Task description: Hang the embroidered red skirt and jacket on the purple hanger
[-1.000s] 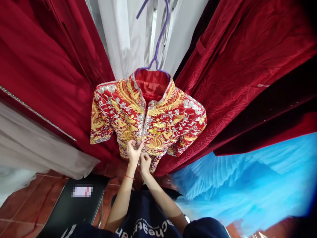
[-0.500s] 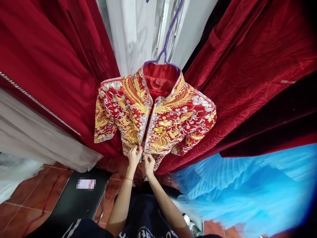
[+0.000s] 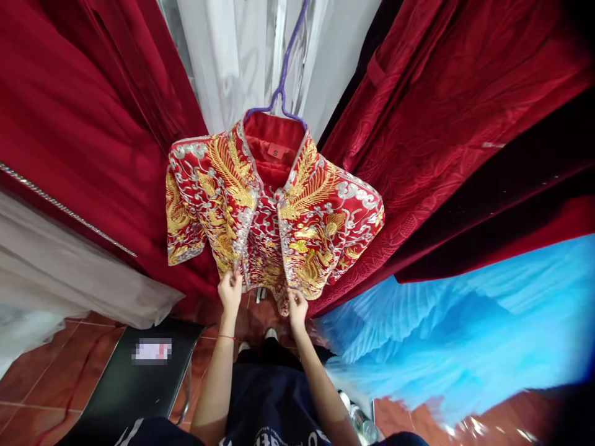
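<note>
A red jacket (image 3: 316, 217) with gold and silver embroidery hangs on a purple hanger (image 3: 283, 80) in front of me. My left hand (image 3: 230, 290) grips the bottom edge of its left front panel. My right hand (image 3: 297, 308) grips the bottom edge of the right front panel. The two panels are pulled apart at the hem, so the front opening gapes and the inside of the jacket shows between them. A thin red string circles my left wrist.
Dark red velvet garments (image 3: 441, 124) hang at the right and red ones (image 3: 69, 124) at the left. White fabric (image 3: 242, 56) hangs behind. A blue pleated tulle skirt (image 3: 465, 334) spreads at the lower right. A black chair (image 3: 134, 384) stands on the red tiled floor (image 3: 28, 390).
My hands were close together at the jacket's front opening. They have slid down to the hem and moved apart, spreading the two front panels open.
</note>
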Motion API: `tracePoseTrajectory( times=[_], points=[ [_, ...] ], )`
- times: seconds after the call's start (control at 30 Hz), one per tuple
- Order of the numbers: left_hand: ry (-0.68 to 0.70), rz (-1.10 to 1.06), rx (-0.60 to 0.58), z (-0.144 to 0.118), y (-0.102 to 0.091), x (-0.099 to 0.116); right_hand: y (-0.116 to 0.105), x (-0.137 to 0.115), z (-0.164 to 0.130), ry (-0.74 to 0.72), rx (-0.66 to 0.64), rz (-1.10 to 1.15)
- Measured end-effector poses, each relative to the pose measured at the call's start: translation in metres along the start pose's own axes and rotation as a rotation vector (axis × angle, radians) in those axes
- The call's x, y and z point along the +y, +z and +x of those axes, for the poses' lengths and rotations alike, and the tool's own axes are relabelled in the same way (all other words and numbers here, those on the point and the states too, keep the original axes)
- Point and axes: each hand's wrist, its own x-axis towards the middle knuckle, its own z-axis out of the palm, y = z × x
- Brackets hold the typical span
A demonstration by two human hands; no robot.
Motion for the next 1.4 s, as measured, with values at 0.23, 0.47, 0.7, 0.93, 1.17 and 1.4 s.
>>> tracePoseTrajectory(
  times=[0.23,0.47,0.7,0.93,1.17,1.4],
  points=[
    [0.073,-0.037,0.070,0.023,-0.027,0.015,-0.052,-0.030,0.007,0.028,-0.362,-0.198],
    [0.264,-0.049,0.086,0.054,-0.047,0.093,-0.051,-0.134,0.004,-0.131,-0.802,-0.354],
    [0.426,0.041,0.445,0.131,-0.105,0.161,-0.079,-0.272,0.034,-0.992,-0.067,-0.296],
    [0.471,0.179,0.173,0.222,-0.124,0.162,-0.063,-0.294,0.069,-1.170,0.547,-0.590],
    [0.608,0.078,0.333,0.214,-0.059,0.166,0.025,-0.289,0.066,-0.937,0.655,-0.836],
    [0.646,-0.041,0.434,0.249,-0.037,0.159,0.038,-0.303,0.093,-0.785,0.907,-0.720]
  ],
)
